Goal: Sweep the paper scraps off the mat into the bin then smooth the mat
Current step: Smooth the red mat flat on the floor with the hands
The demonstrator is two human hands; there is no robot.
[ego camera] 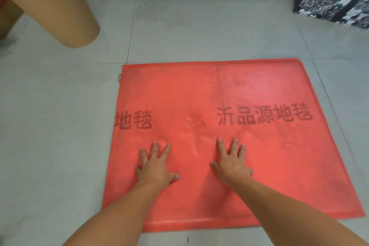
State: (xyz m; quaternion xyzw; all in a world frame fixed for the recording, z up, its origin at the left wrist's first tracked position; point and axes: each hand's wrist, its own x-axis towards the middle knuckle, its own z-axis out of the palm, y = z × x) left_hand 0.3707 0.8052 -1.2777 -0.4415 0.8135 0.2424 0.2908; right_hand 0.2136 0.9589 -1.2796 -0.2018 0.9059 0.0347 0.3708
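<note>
Bin [60,16] partly beyond top-left frame edge

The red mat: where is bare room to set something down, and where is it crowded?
Bare: the far strip of the mat, between its far edge and the printed characters, and the part right of the right hand. Crowded: the near middle, where the left hand and right hand press flat, wrinkles between them.
</note>
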